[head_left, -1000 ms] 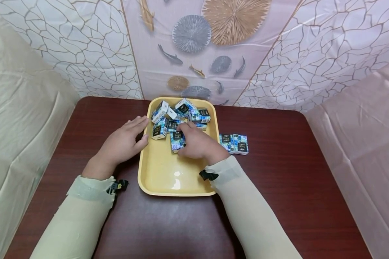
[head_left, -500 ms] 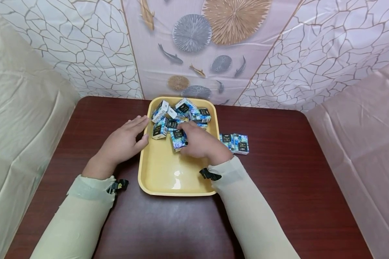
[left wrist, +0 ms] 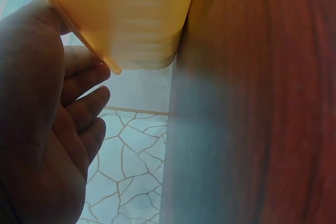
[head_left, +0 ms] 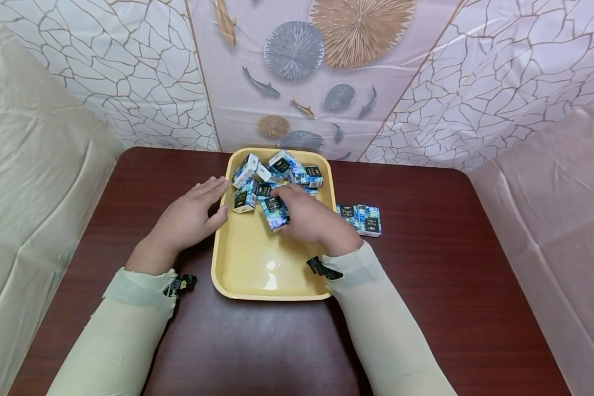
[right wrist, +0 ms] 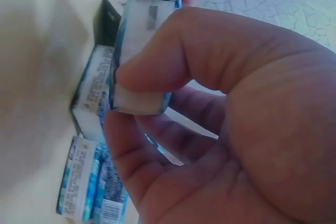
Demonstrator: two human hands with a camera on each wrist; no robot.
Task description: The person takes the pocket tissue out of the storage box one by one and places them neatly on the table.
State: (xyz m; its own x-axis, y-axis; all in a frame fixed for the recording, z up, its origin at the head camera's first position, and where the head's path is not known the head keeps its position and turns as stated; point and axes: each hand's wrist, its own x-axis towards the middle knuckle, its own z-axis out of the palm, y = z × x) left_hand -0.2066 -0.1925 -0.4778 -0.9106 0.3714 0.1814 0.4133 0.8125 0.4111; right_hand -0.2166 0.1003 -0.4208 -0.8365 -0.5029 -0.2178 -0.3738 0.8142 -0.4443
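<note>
A yellow tray (head_left: 247,269) stands on the table, with several small blue-patterned cardboard boxes (head_left: 245,198) jumbled in its far half. My right hand (head_left: 309,217) is over the tray and pinches one small box (head_left: 275,213) between thumb and fingers. In the right wrist view the thumb lies across the narrow white side of that box (right wrist: 147,30), and other boxes (right wrist: 79,177) lie past it. My left hand (head_left: 188,217) rests against the tray's left rim with its fingers extended. The left wrist view shows those fingertips by the rim (left wrist: 79,38).
Two similar boxes (head_left: 369,221) lie side by side on the dark red-brown table (head_left: 440,264), just right of the tray. A patterned wall covering (head_left: 153,71) rises behind the table's far edge. Pale cloth hangs (head_left: 34,181) at both sides.
My right hand has shifted slightly right, and the box it pinches has tilted and moved a little with it. The left hand has stayed at the tray's rim.
</note>
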